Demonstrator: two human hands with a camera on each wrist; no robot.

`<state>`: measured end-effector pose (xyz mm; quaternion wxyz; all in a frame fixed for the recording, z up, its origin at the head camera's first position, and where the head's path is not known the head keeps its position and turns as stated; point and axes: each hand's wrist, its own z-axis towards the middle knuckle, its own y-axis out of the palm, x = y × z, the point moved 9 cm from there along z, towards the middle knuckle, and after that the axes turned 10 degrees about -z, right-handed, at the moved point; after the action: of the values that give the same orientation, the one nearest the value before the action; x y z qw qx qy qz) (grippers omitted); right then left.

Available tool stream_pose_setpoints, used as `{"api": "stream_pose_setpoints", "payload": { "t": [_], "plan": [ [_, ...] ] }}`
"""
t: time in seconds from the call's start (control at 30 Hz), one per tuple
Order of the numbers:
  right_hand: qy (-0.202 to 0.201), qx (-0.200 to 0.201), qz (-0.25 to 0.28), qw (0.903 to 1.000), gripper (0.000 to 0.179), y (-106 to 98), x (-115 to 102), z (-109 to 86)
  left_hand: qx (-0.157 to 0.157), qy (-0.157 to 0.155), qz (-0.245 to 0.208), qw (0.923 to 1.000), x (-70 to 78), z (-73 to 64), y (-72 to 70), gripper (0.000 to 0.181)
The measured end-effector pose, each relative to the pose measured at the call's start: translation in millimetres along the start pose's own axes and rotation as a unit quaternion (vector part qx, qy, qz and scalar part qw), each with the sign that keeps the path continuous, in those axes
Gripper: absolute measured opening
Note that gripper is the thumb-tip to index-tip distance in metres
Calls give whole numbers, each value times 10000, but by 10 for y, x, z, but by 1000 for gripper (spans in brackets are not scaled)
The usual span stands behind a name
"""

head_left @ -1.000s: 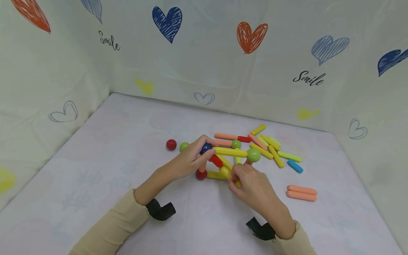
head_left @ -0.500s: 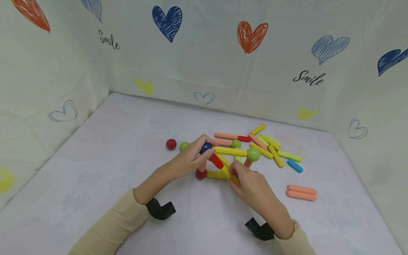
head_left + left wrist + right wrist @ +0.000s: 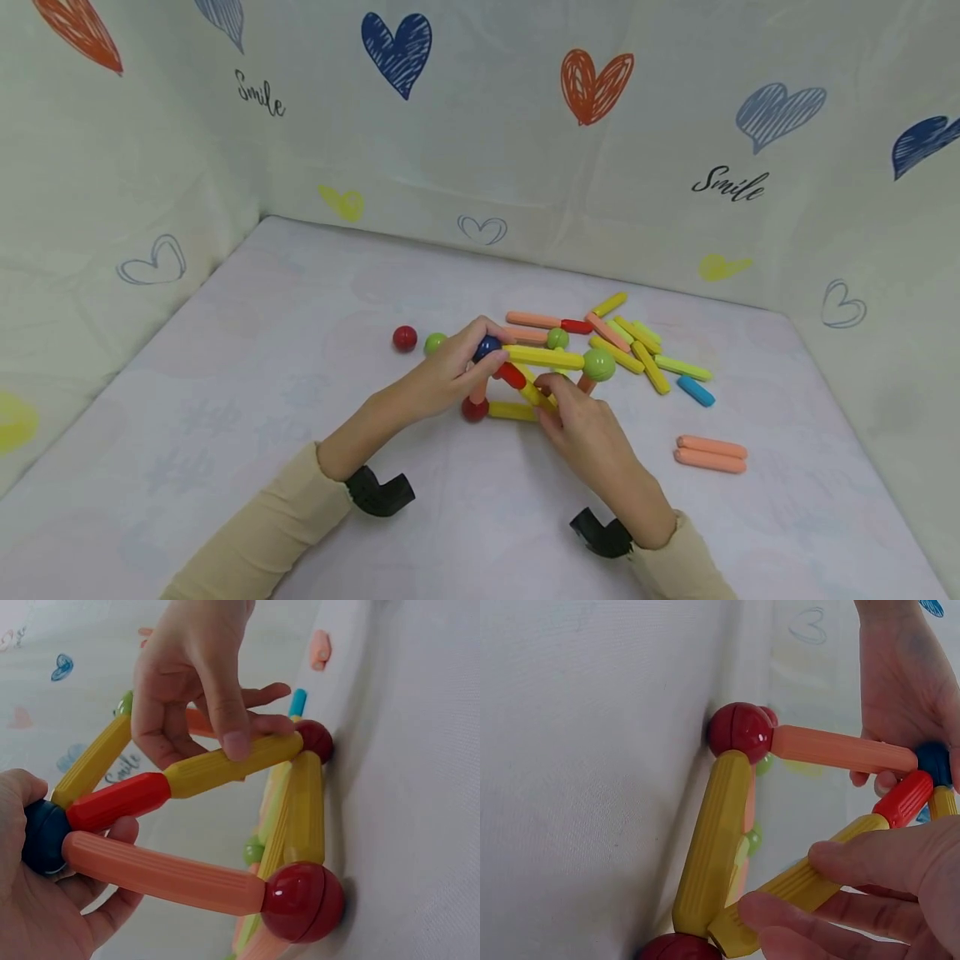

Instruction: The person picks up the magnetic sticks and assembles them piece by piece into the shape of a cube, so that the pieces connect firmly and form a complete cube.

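At the middle of the table (image 3: 480,533), a frame (image 3: 512,412) of rods and balls stands between the hands of a person. The left hand (image 3: 442,379) grasps the blue ball (image 3: 45,838) at the upper corner, with fingers bent around it. The right hand (image 3: 588,421) pinches the yellow rod (image 3: 202,772) between thumb and fingers. This rod slopes down from the red rod (image 3: 120,801), which meets the blue ball, and its lower end is at the right ball (image 3: 319,742). Whether it is attached there or only touches, I cannot tell.

The step seems to be the joining of this lower end. To do it well, I think the left hand should hold the blue ball calmly, without lifting, because the peach rod (image 3: 165,871) connects it to the left ball (image 3: 739,731) and could come off. The right hand should push along the line of the rod, not sideways, so that the joint with the red rod does not bend. The lower rod (image 3: 712,840) also meets the right ball, therefore a free spot beside it is needed. Afterwards, slow release is the safest.
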<state>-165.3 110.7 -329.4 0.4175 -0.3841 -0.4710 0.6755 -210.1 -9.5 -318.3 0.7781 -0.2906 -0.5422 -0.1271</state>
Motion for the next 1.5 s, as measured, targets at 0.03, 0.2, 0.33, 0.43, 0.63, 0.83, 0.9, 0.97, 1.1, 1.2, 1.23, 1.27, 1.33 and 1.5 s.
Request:
{"api": "stream_pose_setpoints", "payload": {
  "t": [0.03, 0.2, 0.33, 0.43, 0.63, 0.83, 0.9, 0.97, 1.1, 1.2, 1.23, 1.27, 1.33, 1.5],
  "plan": [
    [-16, 48, -6, 10000, 40, 2, 1, 4, 4, -20, 10, 10000, 0, 0, -3, 27],
    [-87, 254, -129, 9996, 38, 3, 4, 7, -42, -18, -21, 10000, 0, -4, 3, 25],
    [43, -112, -38, 9999, 40, 8, 34, 9, -46, 7, -1, 10000, 9, -7, 7, 24],
    [89, -763, 226, 9968, 44, -3, 85, -9, -82, -52, 23, 9999, 12, -8, 7, 26],
    [47, -1977, 844, 9766, 25, -104, 323, -109, -369, -649, 62, 9972, -65, -40, -9, 53],
    [380, -2412, 801, 9664, 24, -30, 650, -129, -853, -1342, 92, 9872, -234, -100, -39, 66],
    [369, -2348, 1000, 9662, 30, 60, 715, -97, -969, -1491, 522, 9827, -314, -111, -48, 53],
    [233, -2263, 1320, 9648, 35, 169, 755, -62, -1026, -1692, 971, 9754, -411, -124, -47, 41],
    [-217, -2167, 1996, 9554, 23, 352, 772, -36, -1157, -2269, 1521, 9550, -614, -164, 2, 42],
    [-255, -2156, 2034, 9547, 15, 421, 790, -31, -1352, -2344, 1677, 9480, -672, -179, 69, 39],
    [-206, -2176, 2001, 9551, 15, 433, 798, -29, -1415, -2326, 1710, 9469, -682, -181, 88, 36],
    [-163, -2198, 1950, 9557, 16, 440, 806, -28, -1468, -2279, 1747, 9466, -685, -181, 104, 33],
    [-76, -2242, 1838, 9570, 18, 447, 818, -26, -1530, -2199, 1790, 9467, -691, -181, 121, 28],
    [-101, -2446, 1801, 9527, 19, 445, 769, -38, -1390, -2154, 1757, 9505, -730, -166, 85, 28]
  ]
}}
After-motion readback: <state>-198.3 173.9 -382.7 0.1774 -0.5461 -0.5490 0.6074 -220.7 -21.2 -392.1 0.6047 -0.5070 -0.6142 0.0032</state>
